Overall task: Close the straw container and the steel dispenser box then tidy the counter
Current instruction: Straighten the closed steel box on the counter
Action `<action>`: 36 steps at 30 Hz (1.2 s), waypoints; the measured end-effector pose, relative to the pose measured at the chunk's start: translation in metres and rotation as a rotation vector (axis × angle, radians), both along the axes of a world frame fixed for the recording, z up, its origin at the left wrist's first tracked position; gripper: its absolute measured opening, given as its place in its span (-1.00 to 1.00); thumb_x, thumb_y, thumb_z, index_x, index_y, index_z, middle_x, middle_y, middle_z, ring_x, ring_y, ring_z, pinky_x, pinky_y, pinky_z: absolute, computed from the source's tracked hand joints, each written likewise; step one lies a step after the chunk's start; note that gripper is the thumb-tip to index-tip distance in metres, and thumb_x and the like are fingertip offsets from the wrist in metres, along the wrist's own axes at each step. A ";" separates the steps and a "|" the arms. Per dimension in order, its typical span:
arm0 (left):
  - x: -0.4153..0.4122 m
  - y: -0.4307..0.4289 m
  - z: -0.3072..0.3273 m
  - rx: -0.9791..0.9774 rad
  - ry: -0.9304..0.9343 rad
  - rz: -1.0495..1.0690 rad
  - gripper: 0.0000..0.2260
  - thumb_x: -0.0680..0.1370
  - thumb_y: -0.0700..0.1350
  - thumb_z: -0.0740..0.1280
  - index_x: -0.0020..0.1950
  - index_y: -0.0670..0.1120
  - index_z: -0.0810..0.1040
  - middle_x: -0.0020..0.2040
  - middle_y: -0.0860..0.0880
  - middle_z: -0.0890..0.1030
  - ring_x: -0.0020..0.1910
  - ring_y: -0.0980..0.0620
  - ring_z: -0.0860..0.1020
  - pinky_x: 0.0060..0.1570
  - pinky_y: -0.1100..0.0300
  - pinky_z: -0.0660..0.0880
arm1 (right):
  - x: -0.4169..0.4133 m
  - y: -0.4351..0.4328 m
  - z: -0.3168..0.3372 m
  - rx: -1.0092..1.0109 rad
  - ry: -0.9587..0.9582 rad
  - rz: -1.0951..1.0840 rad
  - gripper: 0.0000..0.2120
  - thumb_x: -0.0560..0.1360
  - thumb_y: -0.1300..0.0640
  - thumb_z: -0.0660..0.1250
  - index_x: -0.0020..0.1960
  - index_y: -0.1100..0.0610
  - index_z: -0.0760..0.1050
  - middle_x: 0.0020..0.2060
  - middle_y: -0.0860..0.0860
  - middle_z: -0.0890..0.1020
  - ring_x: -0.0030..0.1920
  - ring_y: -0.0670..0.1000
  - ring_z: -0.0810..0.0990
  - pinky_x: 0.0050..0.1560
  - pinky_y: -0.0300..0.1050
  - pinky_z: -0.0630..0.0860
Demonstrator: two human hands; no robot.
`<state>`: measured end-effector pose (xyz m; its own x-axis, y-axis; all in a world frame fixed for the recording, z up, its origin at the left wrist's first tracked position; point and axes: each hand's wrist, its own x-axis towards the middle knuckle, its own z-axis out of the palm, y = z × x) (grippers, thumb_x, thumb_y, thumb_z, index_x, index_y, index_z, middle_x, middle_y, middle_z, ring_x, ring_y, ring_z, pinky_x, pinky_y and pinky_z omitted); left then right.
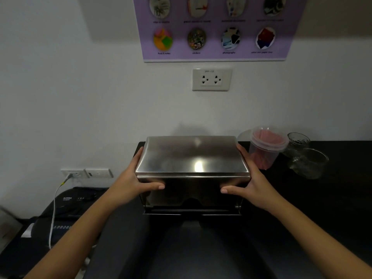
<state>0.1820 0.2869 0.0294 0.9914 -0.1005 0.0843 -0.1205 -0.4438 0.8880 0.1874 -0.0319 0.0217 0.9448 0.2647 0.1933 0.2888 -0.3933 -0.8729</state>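
Observation:
The steel dispenser box (191,158) stands on the black counter (332,198) in front of me, its shiny lid down flat on top. My left hand (134,178) grips the box's left side, thumb across the front face. My right hand (249,182) grips the right side the same way. Just right of the box stands the clear plastic straw container (265,148) holding pink straws, with a clear lid on its top; how tightly it sits cannot be told.
Two clear glass cups (308,162) stand right of the straw container near the wall. A black paper shredder (66,210) with a white cable sits lower at the left. A wall socket (211,79) and a purple poster (217,29) hang behind.

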 end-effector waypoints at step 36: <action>0.155 -0.020 0.002 0.019 0.005 -0.064 -0.05 0.29 -0.17 0.53 0.50 -0.03 -0.02 0.27 0.15 0.24 0.23 0.14 0.29 -0.10 0.63 0.34 | 0.132 -0.011 0.005 0.078 0.031 -0.076 -0.03 0.25 0.24 0.53 0.46 -0.10 0.05 0.45 0.00 0.23 0.41 -0.03 0.25 0.41 -0.08 0.22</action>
<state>0.3370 0.2669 0.0310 0.9832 -0.1656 0.0771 -0.1452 -0.4522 0.8800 0.3191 -0.0429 0.0269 0.9675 0.1772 0.1803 0.2325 -0.3438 -0.9098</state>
